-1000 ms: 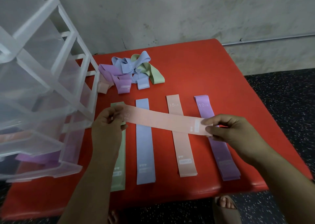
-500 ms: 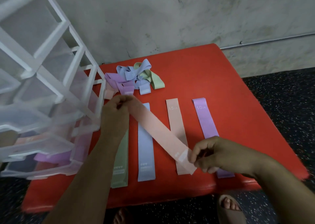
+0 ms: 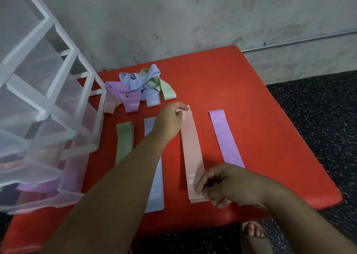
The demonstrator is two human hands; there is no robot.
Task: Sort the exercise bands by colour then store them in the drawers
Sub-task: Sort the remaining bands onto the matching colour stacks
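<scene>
Left grip (image 3: 172, 116), right grip (image 3: 228, 184) pinching the flat pink fabric band (image 3: 191, 147) onto its pile; tangled pastel heap (image 3: 139, 87) still unsorted.

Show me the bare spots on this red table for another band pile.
Widest: the red table from the purple band to its right edge, and the far-right stretch beyond the pink stack, right of the tangled heap. A narrow lane runs between pink and purple. Crowded: the left side, where drawer unit, heap, green band and blue band sit close.
</scene>
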